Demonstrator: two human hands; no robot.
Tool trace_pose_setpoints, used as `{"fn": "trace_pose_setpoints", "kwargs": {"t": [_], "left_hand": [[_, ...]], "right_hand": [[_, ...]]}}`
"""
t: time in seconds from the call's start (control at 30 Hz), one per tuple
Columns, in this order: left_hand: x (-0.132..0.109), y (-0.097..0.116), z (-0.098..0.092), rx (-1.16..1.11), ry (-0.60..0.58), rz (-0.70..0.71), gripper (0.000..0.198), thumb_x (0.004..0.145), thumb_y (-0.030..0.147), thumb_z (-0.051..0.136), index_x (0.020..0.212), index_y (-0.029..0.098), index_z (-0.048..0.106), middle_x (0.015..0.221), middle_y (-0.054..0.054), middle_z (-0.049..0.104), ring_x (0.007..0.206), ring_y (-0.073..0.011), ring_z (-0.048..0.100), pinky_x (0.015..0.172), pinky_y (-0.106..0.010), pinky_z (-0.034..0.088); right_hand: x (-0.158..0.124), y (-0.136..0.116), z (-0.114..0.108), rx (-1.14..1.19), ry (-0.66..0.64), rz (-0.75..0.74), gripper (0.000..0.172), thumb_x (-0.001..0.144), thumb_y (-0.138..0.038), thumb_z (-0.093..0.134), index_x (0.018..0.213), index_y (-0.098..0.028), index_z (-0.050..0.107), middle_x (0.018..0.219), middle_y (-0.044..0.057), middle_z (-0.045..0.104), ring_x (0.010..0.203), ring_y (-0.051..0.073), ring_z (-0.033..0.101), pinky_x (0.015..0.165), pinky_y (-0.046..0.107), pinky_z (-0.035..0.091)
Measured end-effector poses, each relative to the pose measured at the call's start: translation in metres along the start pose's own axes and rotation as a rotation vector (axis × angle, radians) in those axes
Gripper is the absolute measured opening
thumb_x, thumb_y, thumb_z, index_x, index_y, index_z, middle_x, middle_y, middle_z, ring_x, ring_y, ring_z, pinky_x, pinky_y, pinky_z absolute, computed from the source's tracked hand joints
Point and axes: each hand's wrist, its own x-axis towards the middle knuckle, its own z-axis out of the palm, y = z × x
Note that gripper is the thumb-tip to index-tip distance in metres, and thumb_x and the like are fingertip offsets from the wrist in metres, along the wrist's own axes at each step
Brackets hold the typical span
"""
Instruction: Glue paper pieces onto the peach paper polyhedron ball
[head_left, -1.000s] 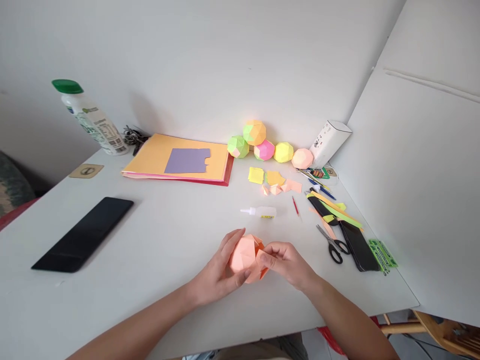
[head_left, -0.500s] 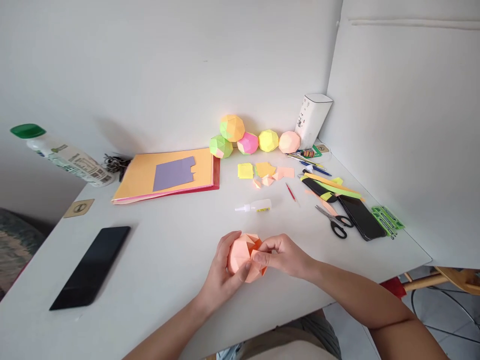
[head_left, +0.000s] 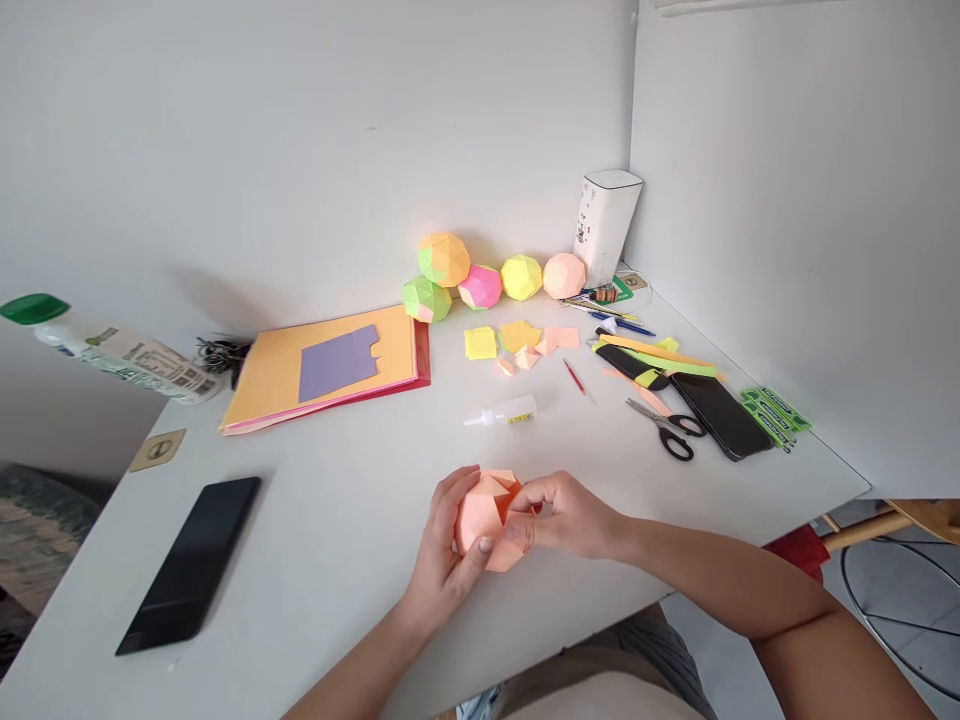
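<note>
Grip of left hand and right hand is closed on one peach paper ball, five coloured balls beyond.

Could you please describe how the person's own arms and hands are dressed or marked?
The left hand and right hand are bare: no gloves, rings, watch or bracelet show. The left forearm and right forearm are uncovered to the picture's edge; no sleeve is visible.

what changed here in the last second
The right hand has shifted its fingers up and over the open orange side of the peach paper ball, covering more of it. The left hand still cups it from the left. Nothing was let go. The glue bottle and scissors lie as before; only the view swung.
</note>
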Motion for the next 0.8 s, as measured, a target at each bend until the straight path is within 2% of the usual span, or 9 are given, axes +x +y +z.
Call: {"fn": "trace_pose_setpoints", "kwargs": {"t": [0.13, 0.2, 0.27, 0.43, 0.63, 0.7, 0.8], "left_hand": [[-0.002, -0.005, 0.001, 0.078, -0.004, 0.063, 0.063, 0.093, 0.064, 0.038, 0.146, 0.032, 0.029, 0.143, -0.015, 0.035, 0.132, -0.0348, 0.040, 0.101, -0.057, 0.044], [-0.003, -0.006, 0.002, 0.116, -0.008, 0.101, 0.081, 0.083, 0.075, 0.044, 0.149, 0.034, 0.023, 0.146, -0.016, 0.032, 0.135, -0.0388, 0.038, 0.102, -0.060, 0.043], [-0.003, -0.006, 0.002, 0.139, -0.027, 0.149, 0.095, 0.074, 0.077, 0.054, 0.151, 0.035, 0.017, 0.148, -0.017, 0.027, 0.135, -0.0411, 0.036, 0.101, -0.061, 0.043], [-0.006, -0.008, 0.004, 0.162, -0.114, 0.203, 0.087, 0.085, 0.056, 0.060, 0.152, 0.037, 0.009, 0.150, -0.017, 0.018, 0.138, -0.0374, 0.033, 0.098, -0.054, 0.049], [-0.008, -0.013, 0.008, 0.197, -0.094, 0.263, 0.086, 0.087, 0.054, 0.059, 0.153, 0.036, 0.008, 0.151, -0.017, 0.017, 0.139, -0.0362, 0.031, 0.104, -0.056, 0.043], [-0.008, -0.011, 0.008, 0.123, -0.095, 0.207, 0.090, 0.082, 0.059, 0.062, 0.152, 0.037, 0.010, 0.152, -0.015, 0.017, 0.140, -0.0377, 0.027, 0.107, -0.058, 0.039], [-0.005, -0.007, 0.003, -0.146, -0.107, -0.007, 0.102, 0.069, 0.072, 0.065, 0.151, 0.037, 0.016, 0.154, -0.013, 0.020, 0.142, -0.0407, 0.024, 0.110, -0.060, 0.035]], "right_hand": [[-0.002, -0.002, 0.001, -0.069, 0.009, 0.007, 0.022, 0.077, -0.032, 0.066, 0.065, -0.015, 0.060, 0.064, -0.003, 0.051, 0.061, 0.010, 0.043, 0.055, 0.023, 0.032], [-0.004, -0.003, 0.001, -0.082, 0.012, -0.026, 0.021, 0.077, -0.029, 0.063, 0.062, -0.015, 0.058, 0.064, -0.003, 0.049, 0.061, 0.010, 0.041, 0.056, 0.023, 0.031], [-0.005, -0.003, 0.000, -0.077, 0.018, -0.049, 0.019, 0.076, -0.027, 0.062, 0.061, -0.015, 0.057, 0.064, -0.003, 0.049, 0.063, 0.010, 0.042, 0.057, 0.023, 0.032], [-0.006, -0.003, -0.002, -0.076, 0.013, -0.025, 0.021, 0.077, -0.030, 0.062, 0.062, -0.015, 0.057, 0.062, -0.004, 0.048, 0.061, 0.010, 0.042, 0.056, 0.023, 0.033], [-0.005, 0.001, -0.001, -0.065, 0.013, -0.050, 0.017, 0.075, -0.023, 0.059, 0.060, -0.015, 0.055, 0.061, -0.005, 0.044, 0.060, 0.009, 0.039, 0.054, 0.022, 0.030], [-0.006, 0.001, -0.001, -0.062, 0.006, -0.069, 0.017, 0.074, -0.022, 0.059, 0.059, -0.016, 0.053, 0.060, -0.005, 0.042, 0.059, 0.008, 0.037, 0.053, 0.022, 0.030], [-0.006, 0.002, -0.003, -0.081, -0.040, -0.164, 0.017, 0.073, -0.019, 0.057, 0.058, -0.017, 0.050, 0.057, -0.006, 0.039, 0.056, 0.008, 0.035, 0.051, 0.022, 0.029]]}}
